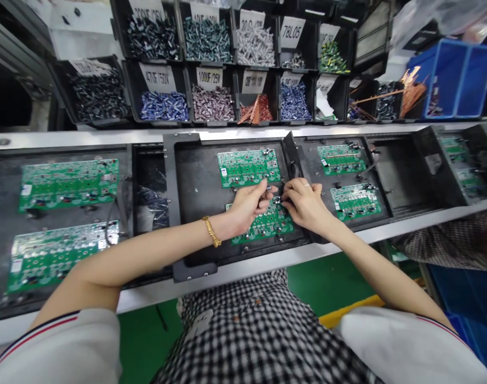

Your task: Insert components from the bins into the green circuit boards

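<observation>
My left hand (245,209) is palm up with curled fingers over the nearer green circuit board (263,226), hiding part of it. A small dark cylindrical component (268,188) shows at its fingertips. At the upper right corner of that same board, the fingers of my right hand (305,201) are pinched together, pointing down. Whatever they hold is too small or hidden to make out. Just behind lies a second green circuit board (247,169), flat in the same black tray (195,197), with a few dark parts at its right end.
Black bins of sorted components, such as a bin of blue capacitors (163,106), stand behind the metal rail (147,136). Neighbouring trays hold more circuit boards (70,184) left and boards (355,201) right. An upright black divider (293,152) rises beside my right hand. A blue bin (447,80) stands far right.
</observation>
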The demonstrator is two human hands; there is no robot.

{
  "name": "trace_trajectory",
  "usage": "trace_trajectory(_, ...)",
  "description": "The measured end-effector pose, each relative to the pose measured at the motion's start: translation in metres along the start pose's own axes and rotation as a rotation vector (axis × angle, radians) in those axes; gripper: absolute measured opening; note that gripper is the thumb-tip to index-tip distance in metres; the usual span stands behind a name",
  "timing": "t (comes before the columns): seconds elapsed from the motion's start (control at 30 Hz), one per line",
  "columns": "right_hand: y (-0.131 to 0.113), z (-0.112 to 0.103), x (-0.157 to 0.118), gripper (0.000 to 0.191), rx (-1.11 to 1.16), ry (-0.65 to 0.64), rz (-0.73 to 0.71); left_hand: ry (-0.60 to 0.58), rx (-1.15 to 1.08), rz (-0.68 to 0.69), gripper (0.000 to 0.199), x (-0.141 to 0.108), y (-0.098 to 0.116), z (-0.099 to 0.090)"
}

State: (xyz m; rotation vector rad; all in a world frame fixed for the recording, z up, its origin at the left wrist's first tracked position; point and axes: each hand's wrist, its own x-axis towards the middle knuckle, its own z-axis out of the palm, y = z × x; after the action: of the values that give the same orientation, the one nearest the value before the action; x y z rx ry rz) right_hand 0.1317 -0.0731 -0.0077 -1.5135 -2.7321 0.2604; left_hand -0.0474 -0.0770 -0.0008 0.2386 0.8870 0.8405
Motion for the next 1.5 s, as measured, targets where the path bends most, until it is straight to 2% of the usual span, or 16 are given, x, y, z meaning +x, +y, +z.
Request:
trace_trajectory(0.1,0.019,-0.011,-0.005,0.010,0.123,0.055,0.057,-0.002,0.019,-0.023,0.033,0.010,-0.013,0.016)
trace_trajectory(0.2,0.028,-0.028,-0.007,0.012,0.295,0.177,0.107,-0.005,0.055,-0.005,0.034,0.020,-0.026,0.032)
trace_trajectory(0.33,0.020,-0.044,-0.004,0.009,0.366,0.238,-0.002,-0.016,0.166,0.126,0.043,0.024,-0.035,0.045)
trace_trajectory(0.43,0.007,-0.049,-0.002,0.006,0.305,0.297,-0.063,-0.015,0.175,0.149,0.044,0.013,-0.027,0.045)
trace_trajectory(0.53,-0.002,-0.048,-0.005,0.006,0.266,0.360,-0.105,0.032,0.018,0.002,0.041,-0.002,-0.006,0.034)
trace_trajectory(0.6,-0.007,-0.041,-0.009,0.006,0.285,0.328,-0.138,0.086,-0.093,-0.054,0.036,-0.010,0.009,0.022)
trace_trajectory(0.67,-0.012,-0.029,-0.011,0.006,0.334,0.189,-0.200,0.144,-0.130,-0.047,0.030,-0.015,0.018,0.010)
trace_trajectory(0.77,-0.020,-0.004,-0.010,0.008,0.387,-0.060,-0.303,0.167,-0.096,-0.025,0.028,-0.017,0.018,-0.003)
trace_trajectory(0.83,-0.025,0.009,-0.007,0.008,0.403,-0.140,-0.332,0.154,-0.057,0.010,0.027,-0.015,0.015,-0.007)
trace_trajectory(1.03,-0.026,0.016,0.000,0.007,0.427,-0.159,-0.326,0.139,0.075,0.061,0.021,-0.006,0.014,-0.014)
trace_trajectory(1.5,-0.026,0.021,-0.003,0.005,0.388,-0.081,-0.370,0.159,0.027,0.021,0.022,-0.002,0.011,-0.022)
